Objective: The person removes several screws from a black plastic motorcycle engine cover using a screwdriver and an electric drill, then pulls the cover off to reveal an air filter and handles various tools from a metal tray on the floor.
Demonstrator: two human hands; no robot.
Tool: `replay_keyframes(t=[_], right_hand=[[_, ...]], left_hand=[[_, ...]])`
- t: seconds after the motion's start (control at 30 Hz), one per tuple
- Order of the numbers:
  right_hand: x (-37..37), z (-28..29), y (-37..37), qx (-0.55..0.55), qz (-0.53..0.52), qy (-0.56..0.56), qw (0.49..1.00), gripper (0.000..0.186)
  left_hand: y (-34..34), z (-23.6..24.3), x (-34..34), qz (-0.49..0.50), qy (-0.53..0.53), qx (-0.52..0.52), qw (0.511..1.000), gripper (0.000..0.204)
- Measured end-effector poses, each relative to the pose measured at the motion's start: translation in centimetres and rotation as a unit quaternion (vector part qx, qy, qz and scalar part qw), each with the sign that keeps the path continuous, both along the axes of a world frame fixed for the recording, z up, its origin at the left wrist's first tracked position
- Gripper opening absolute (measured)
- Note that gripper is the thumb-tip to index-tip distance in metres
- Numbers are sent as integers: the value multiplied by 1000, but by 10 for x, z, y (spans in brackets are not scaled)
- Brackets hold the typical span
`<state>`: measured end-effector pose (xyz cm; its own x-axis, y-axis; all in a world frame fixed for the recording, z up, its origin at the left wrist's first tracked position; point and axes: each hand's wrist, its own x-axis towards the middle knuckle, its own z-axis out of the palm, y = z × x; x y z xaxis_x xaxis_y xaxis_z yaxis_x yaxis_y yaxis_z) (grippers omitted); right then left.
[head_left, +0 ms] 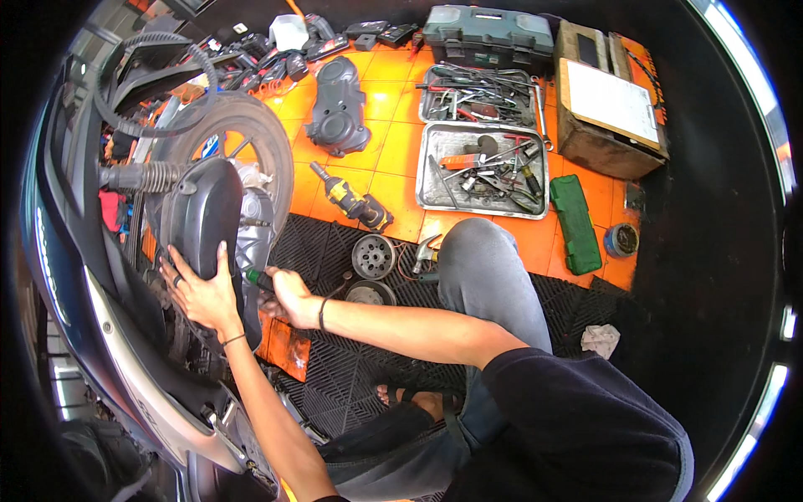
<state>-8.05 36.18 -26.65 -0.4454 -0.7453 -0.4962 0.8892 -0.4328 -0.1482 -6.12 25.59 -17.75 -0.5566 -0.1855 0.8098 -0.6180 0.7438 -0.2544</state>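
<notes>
My left hand [201, 290] lies flat, fingers spread, on the dark plastic engine-side cover [201, 213] of a scooter, pressing it against the engine beside the rear wheel [242, 138]. My right hand [288, 297] is closed around a green-handled screwdriver [258, 277] whose tip points at the cover's lower edge. A grey engine casing [253, 230] shows just behind the cover.
On the orange floor lie a yellow-black impact wrench [351, 199], a loose dark engine cover [339, 105], two round clutch parts [373, 255], two metal trays of tools [483, 171], a green case [575, 222], a grey toolbox [489, 35] and a wooden box [606, 96]. My knee [481, 259] rests on a black grid mat.
</notes>
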Motion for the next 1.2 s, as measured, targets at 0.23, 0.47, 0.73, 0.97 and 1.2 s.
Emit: replay_keyframes(t=[0.23,0.47,0.73,0.97,1.2], right_hand=[[-10,0,13,155,-117,416,889,16],[0,-18,5,290,-230,668,645,31],[-11,-14,6,36,81,189,978,26],[-7,-14,10,107,-30,444,889,18],[8,-2,18,324,-95,847,410,37]], left_hand=[[7,7,2,4,1,48,999,94],[7,14,20,-116,13,151,981,87],[91,-108,50,-143,432,593,664,24],[-13,-177,6,-289,545,784,75,28],[-40,-187,-31,-363,575,730,-70,20]])
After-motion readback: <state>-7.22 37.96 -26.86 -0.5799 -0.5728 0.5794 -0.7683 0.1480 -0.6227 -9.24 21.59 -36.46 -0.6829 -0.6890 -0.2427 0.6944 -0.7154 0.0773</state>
